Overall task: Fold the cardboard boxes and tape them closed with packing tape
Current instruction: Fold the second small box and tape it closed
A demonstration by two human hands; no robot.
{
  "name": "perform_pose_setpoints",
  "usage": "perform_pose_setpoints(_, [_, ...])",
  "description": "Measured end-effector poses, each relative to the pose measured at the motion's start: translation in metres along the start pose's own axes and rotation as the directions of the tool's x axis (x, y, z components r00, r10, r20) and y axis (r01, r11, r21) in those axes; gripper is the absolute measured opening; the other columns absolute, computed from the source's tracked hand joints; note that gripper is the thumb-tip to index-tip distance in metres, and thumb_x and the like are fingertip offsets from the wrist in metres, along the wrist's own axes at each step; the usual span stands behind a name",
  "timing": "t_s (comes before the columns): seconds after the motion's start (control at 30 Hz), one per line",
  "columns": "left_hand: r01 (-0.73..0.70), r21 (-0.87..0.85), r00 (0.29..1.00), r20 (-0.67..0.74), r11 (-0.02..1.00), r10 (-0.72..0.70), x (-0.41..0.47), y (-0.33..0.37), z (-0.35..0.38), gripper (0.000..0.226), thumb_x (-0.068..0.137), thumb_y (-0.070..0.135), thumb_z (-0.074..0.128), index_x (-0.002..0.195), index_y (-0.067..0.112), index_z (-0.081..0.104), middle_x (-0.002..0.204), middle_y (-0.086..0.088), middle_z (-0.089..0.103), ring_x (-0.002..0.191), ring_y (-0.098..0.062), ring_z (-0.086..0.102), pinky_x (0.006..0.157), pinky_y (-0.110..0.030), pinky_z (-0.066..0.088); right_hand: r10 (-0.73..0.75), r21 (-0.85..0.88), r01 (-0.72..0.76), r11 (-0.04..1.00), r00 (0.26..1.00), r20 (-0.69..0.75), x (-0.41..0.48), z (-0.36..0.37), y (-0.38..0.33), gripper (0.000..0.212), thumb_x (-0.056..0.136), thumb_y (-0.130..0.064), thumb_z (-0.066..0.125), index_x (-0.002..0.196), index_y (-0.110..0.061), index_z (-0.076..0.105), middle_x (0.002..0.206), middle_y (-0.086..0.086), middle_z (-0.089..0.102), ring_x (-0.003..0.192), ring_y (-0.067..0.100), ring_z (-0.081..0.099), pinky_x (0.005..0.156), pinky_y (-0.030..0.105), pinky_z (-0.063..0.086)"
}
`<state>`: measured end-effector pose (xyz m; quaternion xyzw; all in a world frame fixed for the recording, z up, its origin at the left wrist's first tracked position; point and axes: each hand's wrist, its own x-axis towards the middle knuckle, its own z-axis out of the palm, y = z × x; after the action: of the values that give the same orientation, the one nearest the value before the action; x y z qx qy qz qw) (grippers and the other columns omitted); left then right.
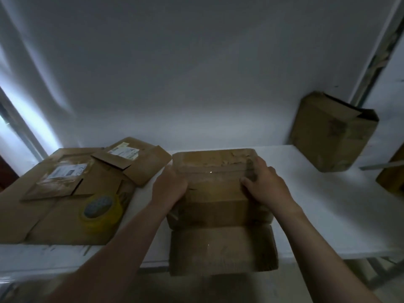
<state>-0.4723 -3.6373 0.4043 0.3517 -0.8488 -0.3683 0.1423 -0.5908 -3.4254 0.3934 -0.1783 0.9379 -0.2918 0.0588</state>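
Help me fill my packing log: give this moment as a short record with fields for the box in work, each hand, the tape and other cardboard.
box in work: cardboard box, centre of white table, near flap reaching past the front edge
left: left hand holds the box's left edge, fingers curled
right: right hand presses flat on the box top
tape: yellow tape roll lies on flattened cardboard at left, untouched
other: second box leans against the wall, back right

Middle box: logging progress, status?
Left hand at left edge of cardboard box; right hand pressing top flat. Near flap open. Tape roll left, untouched.
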Motion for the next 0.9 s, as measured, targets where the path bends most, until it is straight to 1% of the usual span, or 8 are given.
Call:
perform_pose_setpoints(0.1, [-0.168, -0.066, 0.976, -0.154, 0.984, 0.156, -0.001, 0.026, -0.023, 0.066, 0.097, 0.014, 0.058, 0.156, 0.011, 0.029, 0.134, -0.007, 0.053, 0.126, -0.028, 0.053, 0.082, -0.026, 0.047, -0.063, 0.134, 0.084, 0.987, 0.986, -0.155, 0.0, -0.022, -0.005, 0.093, 0.085, -0.044, 0.075, 0.156, -0.038, 0.016, 0.143, 0.008, 0.05, 0.125, 0.036, 0.054, 0.095, 0.046, 0.048])
perform_pose_setpoints(0.2, [-0.347, -0.185, 0.921, -0.253, 0.919, 0.296, 0.001, 0.043, -0.043, 0.086, 0.097, 0.011, 0.064, 0.163, 0.02, 0.01, 0.128, 0.007, 0.044, 0.11, -0.011, 0.052, 0.063, -0.008, 0.042, -0.058, 0.311, 0.152, 0.938, 0.954, -0.293, -0.006, -0.043, -0.015, 0.116, 0.079, -0.03, 0.085, 0.161, -0.034, 0.003, 0.147, 0.002, 0.042, 0.124, 0.029, 0.056, 0.099, 0.047, 0.05])
perform_pose_setpoints(0.3, [-0.422, -0.322, 0.885, -0.349, 0.848, 0.308, 0.002, 0.053, -0.059, 0.084, 0.093, 0.022, 0.072, 0.161, 0.029, 0.022, 0.137, 0.003, 0.039, 0.114, -0.011, 0.052, 0.088, -0.022, 0.048, -0.058, 0.473, 0.248, 0.845, 0.923, -0.38, -0.021, -0.053, -0.026, 0.117, 0.075, -0.041, 0.087, 0.161, -0.034, 0.007, 0.135, -0.007, 0.037, 0.109, 0.016, 0.057, 0.092, 0.045, 0.056])
perform_pose_setpoints(0.43, [-0.246, -0.692, 0.969, -0.184, 0.678, 0.164, 0.005, 0.044, -0.072, 0.067, 0.082, 0.077, 0.052, 0.137, 0.04, 0.058, 0.133, 0.004, 0.063, 0.121, -0.019, 0.062, 0.106, -0.049, 0.049, 0.07, 0.72, 0.125, 0.682, 0.97, -0.234, -0.036, -0.049, -0.033, 0.082, 0.068, -0.093, 0.047, 0.13, -0.039, 0.049, 0.125, -0.006, 0.049, 0.108, 0.015, 0.057, 0.095, 0.052, 0.054])
perform_pose_setpoints(0.6, [-0.042, -0.724, 0.999, -0.053, 0.689, 0.006, 0.013, 0.003, -0.063, 0.092, 0.059, 0.104, 0.044, 0.122, 0.038, 0.059, 0.127, 0.001, 0.067, 0.119, -0.028, 0.064, 0.098, -0.059, 0.051, 0.219, 0.769, -0.091, 0.633, 0.974, -0.065, -0.04, -0.04, -0.034, 0.059, 0.09, -0.078, 0.039, 0.108, -0.023, 0.044, 0.105, -0.006, 0.053, 0.1, 0.022, 0.057, 0.091, 0.058, 0.052])
perform_pose_setpoints(0.67, [0.017, -0.699, 1.0, -0.007, 0.715, -0.03, -0.008, 0.01, -0.069, 0.082, 0.072, 0.094, 0.049, 0.122, 0.03, 0.058, 0.124, 0.0, 0.067, 0.114, -0.024, 0.065, 0.094, -0.054, 0.053, 0.25, 0.755, -0.131, 0.642, 0.967, -0.044, -0.038, -0.038, -0.032, 0.053, 0.093, -0.067, 0.049, 0.11, -0.017, 0.044, 0.108, 0.0, 0.055, 0.098, 0.021, 0.056, 0.089, 0.055, 0.052])
perform_pose_setpoints(0.8, [-0.038, -0.584, 0.995, -0.094, 0.811, -0.022, -0.024, 0.007, -0.077, 0.022, 0.097, 0.027, 0.063, 0.107, 0.016, 0.047, 0.112, -0.015, 0.063, 0.091, -0.022, 0.062, 0.08, -0.046, 0.054, 0.18, 0.741, -0.042, 0.67, 0.978, -0.107, -0.037, -0.034, -0.031, 0.035, 0.094, -0.032, 0.065, 0.115, -0.016, 0.042, 0.12, 0.01, 0.058, 0.095, 0.016, 0.059, 0.073, 0.035, 0.048])
perform_pose_setpoints(0.9, [-0.115, -0.596, 0.993, -0.096, 0.795, 0.071, -0.019, -0.007, -0.079, 0.056, 0.093, 0.0, 0.066, 0.131, 0.026, 0.034, 0.108, -0.003, 0.069, 0.091, -0.013, 0.069, 0.064, -0.025, 0.055, 0.05, 0.689, 0.077, 0.72, 0.985, -0.163, -0.041, -0.025, -0.027, 0.071, 0.09, -0.011, 0.069, 0.142, -0.028, 0.024, 0.121, 0.002, 0.06, 0.097, 0.015, 0.065, 0.081, 0.037, 0.056])
